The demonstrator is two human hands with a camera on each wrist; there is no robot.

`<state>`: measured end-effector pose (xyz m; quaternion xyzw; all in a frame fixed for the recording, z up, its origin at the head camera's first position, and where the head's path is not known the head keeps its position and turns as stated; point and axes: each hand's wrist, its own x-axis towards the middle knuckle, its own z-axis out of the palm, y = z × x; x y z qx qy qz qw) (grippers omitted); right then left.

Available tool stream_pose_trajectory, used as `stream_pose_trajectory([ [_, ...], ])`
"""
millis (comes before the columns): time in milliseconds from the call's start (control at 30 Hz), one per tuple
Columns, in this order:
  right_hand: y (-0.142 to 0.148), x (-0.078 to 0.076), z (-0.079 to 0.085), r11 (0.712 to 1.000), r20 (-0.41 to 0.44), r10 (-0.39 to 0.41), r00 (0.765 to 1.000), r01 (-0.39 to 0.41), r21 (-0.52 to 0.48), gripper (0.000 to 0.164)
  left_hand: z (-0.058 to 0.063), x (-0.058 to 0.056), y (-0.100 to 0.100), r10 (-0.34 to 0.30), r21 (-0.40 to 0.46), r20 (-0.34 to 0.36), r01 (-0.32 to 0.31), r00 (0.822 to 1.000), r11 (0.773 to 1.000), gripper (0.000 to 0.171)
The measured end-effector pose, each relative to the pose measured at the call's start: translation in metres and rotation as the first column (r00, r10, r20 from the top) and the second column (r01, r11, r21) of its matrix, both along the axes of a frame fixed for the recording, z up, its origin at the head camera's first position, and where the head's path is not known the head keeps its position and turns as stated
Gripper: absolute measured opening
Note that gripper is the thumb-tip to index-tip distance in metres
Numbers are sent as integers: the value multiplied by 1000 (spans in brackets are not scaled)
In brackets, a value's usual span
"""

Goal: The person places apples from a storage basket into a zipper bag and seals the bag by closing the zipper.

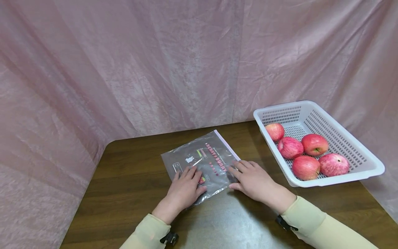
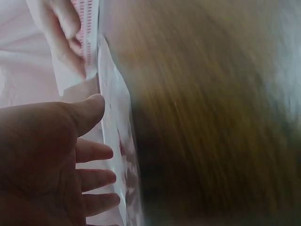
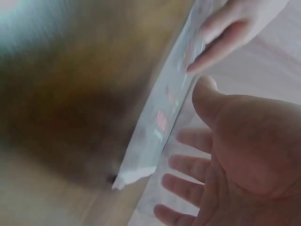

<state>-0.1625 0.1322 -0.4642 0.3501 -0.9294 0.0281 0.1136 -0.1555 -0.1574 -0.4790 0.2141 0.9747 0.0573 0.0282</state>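
Note:
A clear plastic zip bag [image 1: 199,160] lies flat and slanted on the wooden table, printed with pink "BERRY BUNNY" lettering, a white bunny and a strawberry. A pale strip [image 1: 227,145] runs along its upper right edge. My left hand [image 1: 185,192] rests over the bag's lower left part, fingers spread and pointing away from me. On the right side my other hand [image 1: 253,180] has its fingertips at the bag's edge near the strip. Both wrist views show loosely extended fingers; the left thumb [image 2: 87,113] stands apart from them. Neither hand grips anything.
A white perforated plastic basket [image 1: 326,133] stands on the table to the right, with several red apples [image 1: 306,168] in it. A pink curtain [image 1: 174,69] hangs behind the table [image 1: 124,173]. Light-coloured sleeves with dark wrist straps cover both forearms.

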Motion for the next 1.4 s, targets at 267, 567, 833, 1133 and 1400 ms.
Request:
stream_pose_trajectory([
  [267, -6, -34, 0, 999, 87, -47, 995, 48, -8, 55, 5, 13, 10, -35, -37, -7, 34, 999, 999, 66],
  [567, -7, -44, -8, 999, 178, -40, 983, 37, 19, 56, 1, 14, 10, -16, -50, -37, 14, 999, 999, 63],
  [833, -3, -41, -11, 999, 208, -38, 977, 32, 31, 65, -2, 12, 8, -15, -35, -29, 14, 999, 999, 64],
  [1133, -1, -34, -14, 998, 194, -53, 980, 47, 39, 67, -1, 7, 7, -39, 31, -80, 41, 996, 999, 52],
  [1400, 1, -24, -17, 999, 145, -33, 989, 30, 19, 68, -3, 0, 7, -26, 21, -75, 28, 997, 999, 51],
])
